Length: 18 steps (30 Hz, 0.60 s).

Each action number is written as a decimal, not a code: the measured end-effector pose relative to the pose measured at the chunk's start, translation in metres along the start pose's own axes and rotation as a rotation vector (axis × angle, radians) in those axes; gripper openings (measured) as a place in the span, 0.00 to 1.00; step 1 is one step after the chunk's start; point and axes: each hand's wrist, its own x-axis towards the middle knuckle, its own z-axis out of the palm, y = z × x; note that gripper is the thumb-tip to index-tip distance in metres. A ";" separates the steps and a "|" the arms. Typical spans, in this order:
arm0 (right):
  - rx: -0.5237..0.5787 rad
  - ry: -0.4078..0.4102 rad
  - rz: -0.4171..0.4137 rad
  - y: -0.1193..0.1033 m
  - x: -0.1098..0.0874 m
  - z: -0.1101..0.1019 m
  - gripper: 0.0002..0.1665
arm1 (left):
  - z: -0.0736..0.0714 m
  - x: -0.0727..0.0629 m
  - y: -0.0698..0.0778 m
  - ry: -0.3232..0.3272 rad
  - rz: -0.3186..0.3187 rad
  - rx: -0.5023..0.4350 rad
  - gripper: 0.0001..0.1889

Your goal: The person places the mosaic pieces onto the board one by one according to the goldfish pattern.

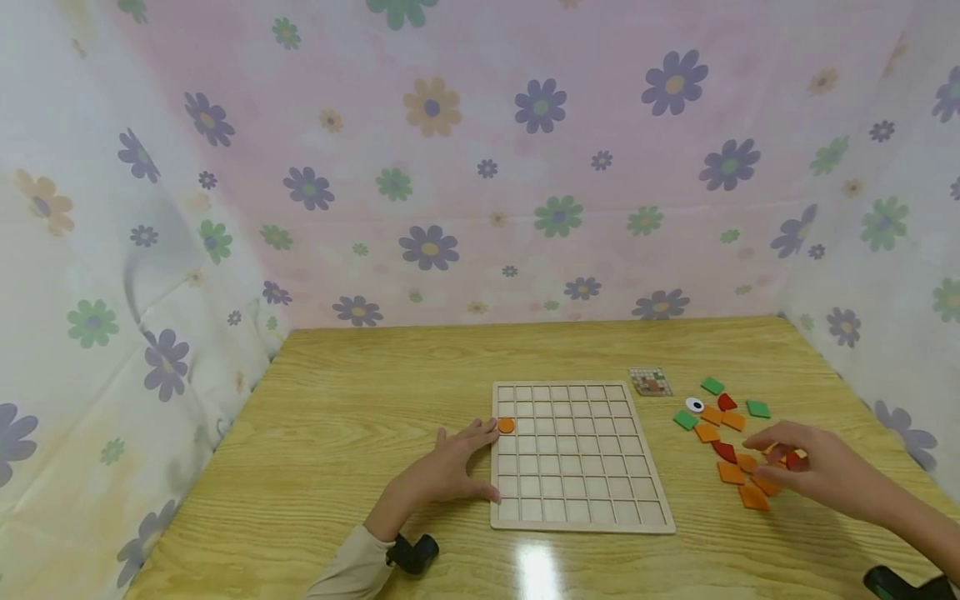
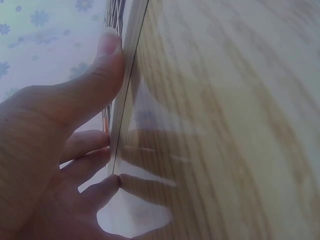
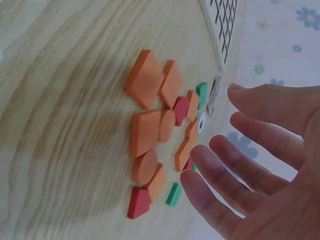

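Note:
A wooden grid board (image 1: 570,457) lies flat on the table, with an orange round piece (image 1: 506,426) in a cell of its left column. My left hand (image 1: 442,471) rests at the board's left edge, its fingers and thumb spread and touching the rim. To the right, my right hand (image 1: 821,468) hovers above a loose group of pieces, fingers slightly bent and holding nothing. Beneath it lie orange tiles (image 3: 145,80), orange round pieces (image 3: 145,167) and a red piece (image 3: 139,202). Some pieces are hidden under that hand in the head view.
A small picture card (image 1: 651,382) lies beyond the board's far right corner. Near it are green tiles (image 1: 758,409) and a white eye piece (image 1: 694,405). Flowered cloth (image 1: 480,183) hangs behind the wooden table (image 1: 360,392) and along both sides.

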 end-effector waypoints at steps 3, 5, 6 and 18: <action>0.005 -0.014 -0.013 0.009 -0.004 -0.001 0.15 | 0.000 0.000 0.000 0.004 0.001 0.005 0.47; 0.008 -0.031 -0.003 0.015 -0.007 -0.001 0.14 | -0.001 0.000 0.000 0.005 0.002 0.006 0.47; 0.002 -0.037 0.006 0.017 -0.008 0.000 0.14 | -0.001 0.000 0.000 0.007 0.003 0.003 0.47; -0.170 -0.005 -0.020 0.044 -0.020 0.006 0.11 | -0.001 -0.001 0.002 0.007 0.004 -0.005 0.48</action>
